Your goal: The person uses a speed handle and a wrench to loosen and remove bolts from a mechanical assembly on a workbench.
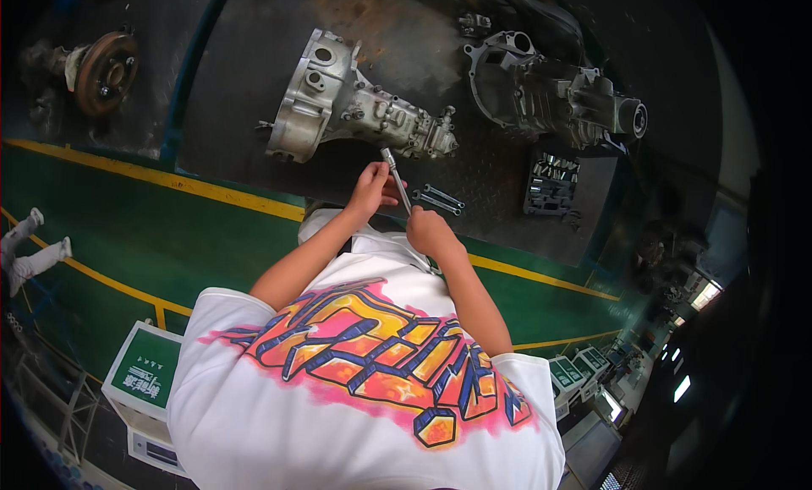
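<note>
Person's white printed shirt [364, 388] fills the near view; right hand [430, 232] closed round the lower end of a long metal ratchet tool [396, 180]; left hand [370, 190] curled on its shaft higher up, fingers pinching it; tool tip sits just beside, maybe touching, the silver gearbox housing [355, 109] on the dark table [245, 84]; two wrenches [440, 199] lie near the right hand; socket tray [550, 186] and darker gearbox [550, 93] beyond; rusty brake hub [106, 71] far left.
</note>
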`<state>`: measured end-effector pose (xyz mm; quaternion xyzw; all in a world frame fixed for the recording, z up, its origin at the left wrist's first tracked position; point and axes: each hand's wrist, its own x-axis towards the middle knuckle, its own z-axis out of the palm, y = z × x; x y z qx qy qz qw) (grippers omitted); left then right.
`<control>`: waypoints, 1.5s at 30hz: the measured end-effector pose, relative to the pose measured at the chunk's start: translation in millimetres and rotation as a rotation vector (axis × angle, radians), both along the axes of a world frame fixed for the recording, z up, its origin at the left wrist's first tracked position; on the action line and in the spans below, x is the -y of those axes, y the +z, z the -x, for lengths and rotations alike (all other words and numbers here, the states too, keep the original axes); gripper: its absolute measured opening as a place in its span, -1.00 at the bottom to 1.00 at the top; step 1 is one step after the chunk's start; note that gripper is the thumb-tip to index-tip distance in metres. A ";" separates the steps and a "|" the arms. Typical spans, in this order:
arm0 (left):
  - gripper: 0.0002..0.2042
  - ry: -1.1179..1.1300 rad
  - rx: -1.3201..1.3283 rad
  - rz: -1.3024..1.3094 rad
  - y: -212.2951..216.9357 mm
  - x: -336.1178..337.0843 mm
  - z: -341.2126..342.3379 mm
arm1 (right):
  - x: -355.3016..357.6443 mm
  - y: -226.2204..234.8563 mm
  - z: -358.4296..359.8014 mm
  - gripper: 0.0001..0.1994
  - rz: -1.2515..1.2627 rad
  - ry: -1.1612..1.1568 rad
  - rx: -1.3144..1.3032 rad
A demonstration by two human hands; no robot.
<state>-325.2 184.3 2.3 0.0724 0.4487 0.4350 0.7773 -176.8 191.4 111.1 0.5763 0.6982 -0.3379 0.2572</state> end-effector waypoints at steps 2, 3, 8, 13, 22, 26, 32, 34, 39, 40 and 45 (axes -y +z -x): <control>-0.70 0.098 0.015 -0.090 7.7 -11.2 8.7 | -6.7 16.3 3.9 -0.75 0.072 -0.002 0.017; -0.70 0.112 0.023 -0.077 10.4 -16.4 12.9 | -12.0 25.5 5.2 -0.75 0.132 -0.014 0.025; -0.77 0.268 0.174 -0.052 -7.4 -17.2 7.4 | -30.7 56.9 17.8 -0.70 0.289 0.072 0.104; -0.76 0.712 0.872 0.132 -40.0 -21.2 44.0 | -37.1 79.9 14.5 -0.59 0.540 -0.854 -0.660; -0.81 0.494 0.788 0.144 -33.8 -34.8 36.3 | -33.6 112.5 39.8 -0.55 0.487 -1.005 -0.725; -0.78 0.571 0.774 0.074 -40.8 -43.4 29.8 | -36.1 118.0 51.9 -0.53 0.341 -0.801 -0.657; -0.78 0.782 0.957 0.188 -37.0 -50.2 21.9 | -78.2 144.8 70.0 -0.55 0.447 -0.701 -0.744; -0.75 0.880 0.961 0.223 -40.9 -48.6 24.2 | -97.1 137.8 70.0 -0.57 0.568 -0.801 -0.951; -0.68 0.780 0.826 0.215 -45.9 -63.3 16.7 | -110.7 88.9 69.1 -0.49 0.722 -0.944 -1.531; -0.71 0.781 0.816 0.254 -38.5 -64.6 17.1 | -103.7 80.0 65.9 -0.50 0.596 -0.898 -1.591; -0.69 0.811 0.848 0.350 -48.5 -66.0 22.7 | -72.5 56.1 59.7 -0.66 0.084 -0.644 -1.455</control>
